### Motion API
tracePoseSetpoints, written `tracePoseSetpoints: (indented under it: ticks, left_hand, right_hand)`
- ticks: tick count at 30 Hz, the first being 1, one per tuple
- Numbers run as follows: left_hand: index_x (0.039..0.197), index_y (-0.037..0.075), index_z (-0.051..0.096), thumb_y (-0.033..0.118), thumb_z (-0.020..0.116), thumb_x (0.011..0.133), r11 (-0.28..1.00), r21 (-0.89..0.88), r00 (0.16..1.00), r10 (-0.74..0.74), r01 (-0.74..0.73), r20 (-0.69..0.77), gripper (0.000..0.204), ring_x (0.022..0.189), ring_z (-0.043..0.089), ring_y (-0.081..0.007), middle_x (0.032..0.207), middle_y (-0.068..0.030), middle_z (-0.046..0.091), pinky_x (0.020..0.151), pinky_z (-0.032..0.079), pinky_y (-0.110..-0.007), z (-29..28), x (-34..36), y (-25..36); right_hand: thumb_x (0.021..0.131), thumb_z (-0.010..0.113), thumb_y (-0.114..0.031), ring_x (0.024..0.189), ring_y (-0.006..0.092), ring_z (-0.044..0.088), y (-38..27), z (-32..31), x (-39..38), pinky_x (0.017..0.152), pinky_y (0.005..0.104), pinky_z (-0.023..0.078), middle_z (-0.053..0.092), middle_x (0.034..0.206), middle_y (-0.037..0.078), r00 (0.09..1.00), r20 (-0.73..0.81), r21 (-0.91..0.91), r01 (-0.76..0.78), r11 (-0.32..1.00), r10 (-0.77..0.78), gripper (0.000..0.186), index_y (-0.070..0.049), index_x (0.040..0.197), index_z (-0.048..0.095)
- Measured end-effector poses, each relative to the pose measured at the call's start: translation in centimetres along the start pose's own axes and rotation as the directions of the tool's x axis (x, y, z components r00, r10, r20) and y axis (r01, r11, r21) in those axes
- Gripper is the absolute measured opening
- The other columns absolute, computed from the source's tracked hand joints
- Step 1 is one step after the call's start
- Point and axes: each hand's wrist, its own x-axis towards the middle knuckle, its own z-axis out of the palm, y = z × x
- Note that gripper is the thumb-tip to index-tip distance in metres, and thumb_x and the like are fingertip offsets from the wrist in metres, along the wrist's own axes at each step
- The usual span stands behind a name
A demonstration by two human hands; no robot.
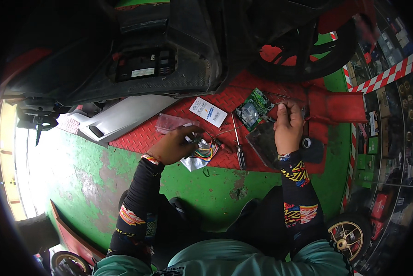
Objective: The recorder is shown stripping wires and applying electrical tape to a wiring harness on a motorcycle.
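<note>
- I see the left hand (172,145) with its fingers curled down above a bundle of thin, many-coloured wires (211,152); I cannot tell if it grasps anything.
- The wires lie by a shiny, clear and white plastic bag (194,163), at the near edge of the red, bumpy metal platform (142,138).
- I see the right hand (289,129) with its fingers bent in and its thumb close to the pointer; I cannot tell if something thin is pinched there.
- Just left of the right hand is a flat, green and black printed packet (254,110). Its print is too small for me to read.
- Farther left is a flat white card (208,112) with blue and orange print, lying tilted on the platform.
- Between the hands I see a long screwdriver with a silver shaft and a dark handle (240,156). A small red-handled tool (224,146) lies beside it.
- Near the left hand is a see-through, shallow plastic box (167,122).
- Above them is a big black motorbike (183,69); a black battery (144,64) sits in its open hole, with a white sticker on it.
- Both dark sleeves (296,177) have bright, bold letters.
</note>
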Motion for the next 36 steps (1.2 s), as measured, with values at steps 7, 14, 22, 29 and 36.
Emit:
tracePoseSetpoints:
  ticks: [7, 14, 22, 29, 36]
  left_hand:
    - [0.104, 0.003, 0.074, 0.005, 0.067, 0.09, 0.978, 0.142, 0.974, 0.172, -0.151, -0.148, 0.017, 0.091, 0.069, -0.0318, 0.107, -0.0151, 0.069, 0.079, 0.056, -0.038, 3.9, 2.7, -1.8]
    - [0.141, 0.009, 0.052, 0.027, 0.087, 0.071, 0.912, 0.351, 0.91, 0.317, -0.214, -0.268, 0.081, 0.127, 0.054, -0.0387, 0.139, -0.0187, 0.055, 0.105, 0.046, -0.048, 5.4, 4.2, -0.3]
    - [0.134, 0.005, 0.054, 0.01, 0.069, 0.089, 0.979, 0.188, 0.983, 0.11, -0.081, -0.147, 0.048, 0.091, 0.07, -0.0378, 0.105, -0.0185, 0.07, 0.08, 0.055, -0.044, 6.0, 5.0, -1.3]
    - [0.124, 0.001, 0.061, 0.007, 0.065, 0.09, 0.974, 0.088, 0.964, 0.222, -0.211, -0.145, 0.035, 0.086, 0.07, -0.0416, 0.094, -0.0238, 0.072, 0.075, 0.055, -0.043, 7.3, 4.5, 0.2]
    - [0.101, -0.005, 0.068, 0.023, 0.056, 0.104, 0.948, -0.315, 0.984, -0.09, 0.038, -0.151, 0.03, 0.074, 0.065, -0.012, 0.082, -0.008, 0.071, 0.067, 0.051, -0.028, 3.8, 4.3, -2.6]
  right_hand:
    - [0.102, 0.065, -0.015, 0.069, 0.0034, 0.049, -1.2, 0.9, -0.9, 0.061, 0.022, 0.04, 0.058, 0.083, -0.006, 0.986, 0.14, 0.211, 0.061, 0.976, -0.092, 0.012, -0.004, 0.104, 0.062]
    - [0.09, 0.074, -0.013, 0.072, 0.0209, 0.063, -1.7, 2.7, -2.6, 0.064, 0.0339, 0.049, 0.062, 0.084, 0.006, 0.784, 0.528, 0.007, 0.381, 0.925, -0.327, 0.01, -0.006, 0.095, 0.072]
    - [0.089, 0.075, -0.016, 0.079, 0.0254, 0.067, -1.9, 2.0, -2.1, 0.07, 0.0362, 0.052, 0.067, 0.086, 0.007, 0.748, 0.564, 0.074, 0.378, 0.923, -0.352, 0.011, -0.007, 0.094, 0.075]
    - [0.087, 0.077, -0.019, 0.077, 0.0225, 0.067, -0.7, 3.1, -3.8, 0.07, 0.0348, 0.054, 0.068, 0.086, 0.006, 0.66, 0.638, 0.174, 0.379, 0.909, -0.398, 0.013, -0.009, 0.094, 0.078]
    - [0.096, 0.07, -0.021, 0.075, 0.0101, 0.064, 0.5, 0.9, 0.0, 0.068, 0.0288, 0.051, 0.07, 0.086, 0.003, 0.87, 0.456, 0.107, 0.157, 0.982, -0.189, 0.021, -0.003, 0.108, 0.073]
